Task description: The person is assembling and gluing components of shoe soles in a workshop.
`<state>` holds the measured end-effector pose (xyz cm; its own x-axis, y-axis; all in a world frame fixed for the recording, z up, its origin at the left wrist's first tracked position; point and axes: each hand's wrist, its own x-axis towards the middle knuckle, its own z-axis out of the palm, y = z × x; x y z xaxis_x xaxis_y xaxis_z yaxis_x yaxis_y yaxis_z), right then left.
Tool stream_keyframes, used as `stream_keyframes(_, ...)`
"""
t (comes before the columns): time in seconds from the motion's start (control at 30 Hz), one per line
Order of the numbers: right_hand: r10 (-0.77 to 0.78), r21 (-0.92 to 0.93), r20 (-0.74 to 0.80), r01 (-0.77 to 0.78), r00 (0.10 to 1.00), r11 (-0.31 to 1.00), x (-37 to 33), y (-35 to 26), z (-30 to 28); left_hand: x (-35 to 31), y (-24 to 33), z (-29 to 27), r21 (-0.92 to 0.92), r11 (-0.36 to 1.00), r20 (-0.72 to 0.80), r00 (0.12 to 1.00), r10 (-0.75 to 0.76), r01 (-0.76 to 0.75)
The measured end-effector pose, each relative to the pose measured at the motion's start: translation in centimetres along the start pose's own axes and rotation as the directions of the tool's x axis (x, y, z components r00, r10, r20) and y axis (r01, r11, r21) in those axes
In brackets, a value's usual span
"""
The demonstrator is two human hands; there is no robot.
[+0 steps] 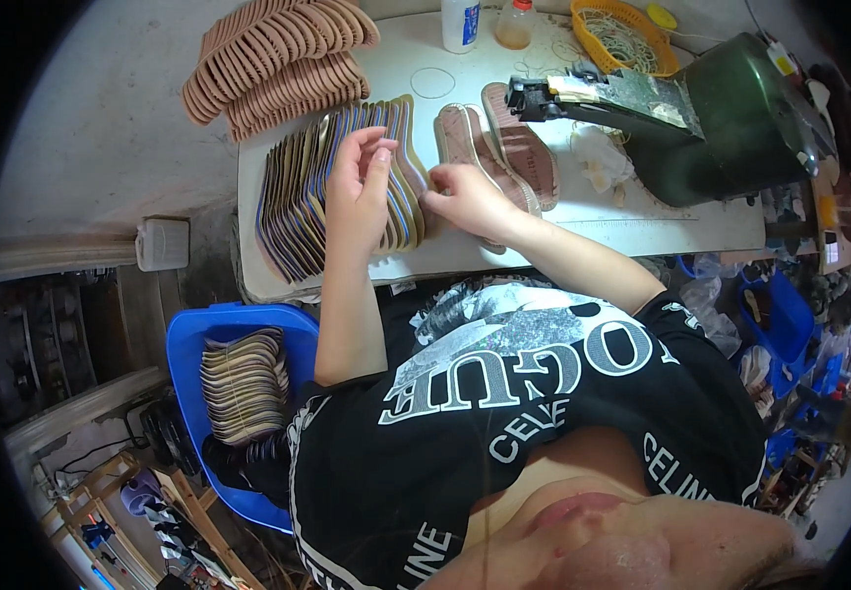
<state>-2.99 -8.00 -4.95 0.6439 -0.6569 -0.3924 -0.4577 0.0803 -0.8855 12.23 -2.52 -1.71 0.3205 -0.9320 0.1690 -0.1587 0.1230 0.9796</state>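
A long row of thin shoe insoles (293, 192) stands on edge, packed together on the white table. My left hand (357, 192) is raised over the right part of this row, fingers bent and thumb apart, with nothing visible between them. At the row's right end is my right hand (470, 200), its fingers curled closed close to the last insole (409, 147). Whatever they pinch, if anything, is hidden. Beyond that hand lie pinkish-brown shoe soles (458, 138), partly covered by it, and another sole (527, 147) lies farther right.
Stacked pink soles (283, 44) fill the back left. A dark green machine (730, 123) reaches over the table from the right. Behind stand a white bottle (461, 28), a small red-capped bottle (515, 28) and a yellow basket (593, 44). A blue bin (182, 364) holds bundled insoles (246, 388) at lower left.
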Motion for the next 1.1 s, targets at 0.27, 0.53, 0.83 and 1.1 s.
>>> stream_keyframes(0.27, -0.413, -0.078, -0.136, 0.406, 0.901, 0.911, -7.6, -3.2, -5.5, 0.4, -0.3, 2.0, -0.146, 0.973, -0.081, 0.978, -0.191, 0.178)
stream_keyframes(0.53, -0.41, 0.825, 0.24, 0.038, 0.88, 0.564, -6.4, 0.0, -7.0, 0.9, 3.4, 6.5, -0.671, 0.615, 0.407, 0.899, -0.163, 0.415)
stream_keyframes(0.83, -0.248, 0.44, 0.165, 0.154, 0.955, 0.885, -5.9, -0.4, -10.5, 1.7, 3.2, 8.7, -0.278, 0.954, 0.167, 0.984, -0.069, 0.114)
stream_keyframes(1.1, -0.299, 0.46, 0.154, 0.199, 0.942, 0.865, -7.8, -0.6, -11.7, 5.0, 5.2, 10.3, -0.353, 0.931, 0.083, 0.995, -0.06, 0.086)
